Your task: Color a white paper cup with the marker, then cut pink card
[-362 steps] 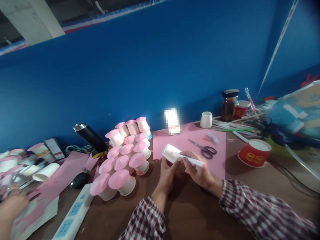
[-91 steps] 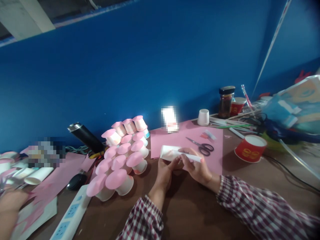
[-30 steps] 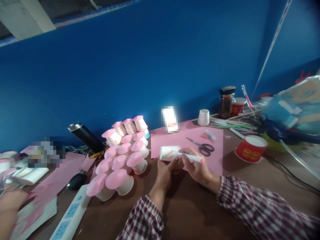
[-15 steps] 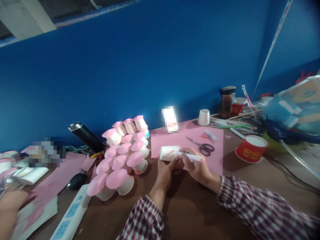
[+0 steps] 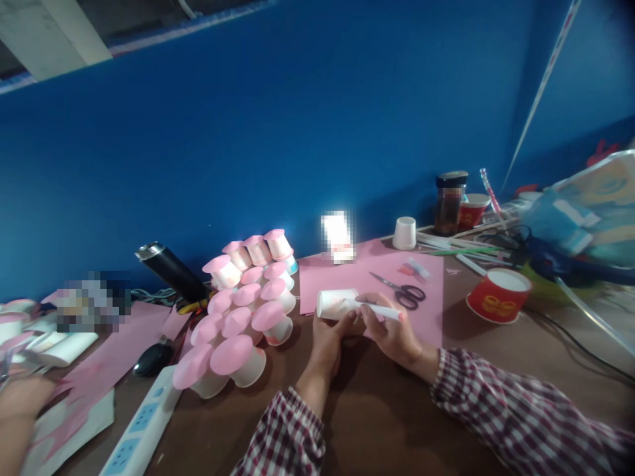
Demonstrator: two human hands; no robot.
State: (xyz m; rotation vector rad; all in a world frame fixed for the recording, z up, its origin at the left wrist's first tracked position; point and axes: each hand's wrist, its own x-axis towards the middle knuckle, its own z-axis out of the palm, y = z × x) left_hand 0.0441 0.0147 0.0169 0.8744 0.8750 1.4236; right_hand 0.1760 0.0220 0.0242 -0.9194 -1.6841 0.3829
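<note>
My left hand (image 5: 331, 337) is closed round a white paper cup (image 5: 332, 304) that lies on its side in the air over the pink paper (image 5: 322, 271). In my right hand (image 5: 394, 334) is a white marker (image 5: 380, 308) with a reddish end; its tip meets the cup's side, where a faint mark shows. Scissors (image 5: 407, 295) with dark handles lie on the paper behind my right hand. Near them are small marker caps or pens (image 5: 414, 269), too blurred to tell. Several paper cups with pink cone tops (image 5: 233, 355) stand in rows to the left.
A power strip (image 5: 141, 423), a mouse (image 5: 153, 357) and a black flask (image 5: 171, 271) are at left. Another person's hand (image 5: 24, 393) works at the far left edge. On the right stand a red paper bowl (image 5: 499, 295), an upturned white cup (image 5: 404, 233) and a dark jar (image 5: 450, 205).
Hardly anything differs. My right hand and the marker have shifted very slightly against the cup, which stays in place.
</note>
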